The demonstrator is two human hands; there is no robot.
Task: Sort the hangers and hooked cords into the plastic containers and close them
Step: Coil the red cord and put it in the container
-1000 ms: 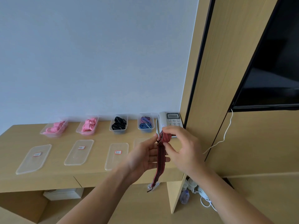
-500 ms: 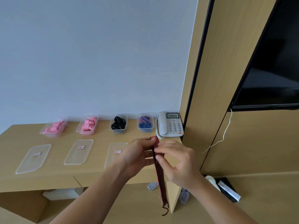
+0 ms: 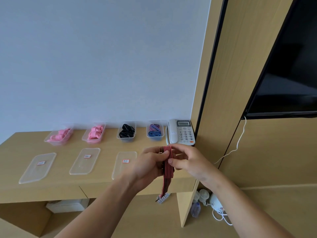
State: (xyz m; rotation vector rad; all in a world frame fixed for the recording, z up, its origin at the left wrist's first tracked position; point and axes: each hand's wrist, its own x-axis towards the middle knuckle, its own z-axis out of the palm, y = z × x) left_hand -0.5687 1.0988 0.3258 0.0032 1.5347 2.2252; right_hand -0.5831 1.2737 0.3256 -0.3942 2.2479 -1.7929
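A red and black striped cord [image 3: 167, 169] is wound around the fingers of my left hand [image 3: 151, 166], its free end hanging down to below the desk edge. My right hand [image 3: 187, 160] pinches the cord's upper wrap. At the back of the desk [image 3: 20, 145] stand several clear containers: two with pink hangers [image 3: 59, 135] [image 3: 94, 133], one with black cords [image 3: 127, 131], one with blue and purple striped cords [image 3: 155, 131]. Three clear lids [image 3: 37, 167] [image 3: 85, 160] [image 3: 124, 164] lie in front; a fourth is hidden behind my hands.
A white desk telephone [image 3: 181, 132] stands at the desk's right end against a wooden wall panel. A dark television [image 3: 288, 74] hangs on the right. Under the desk lie a white box [image 3: 66, 205], bottles and a white cable [image 3: 221, 217].
The cord has been wrapped further round my left hand, so its hanging tail is shorter. My right hand has moved up to the top of the wrap.
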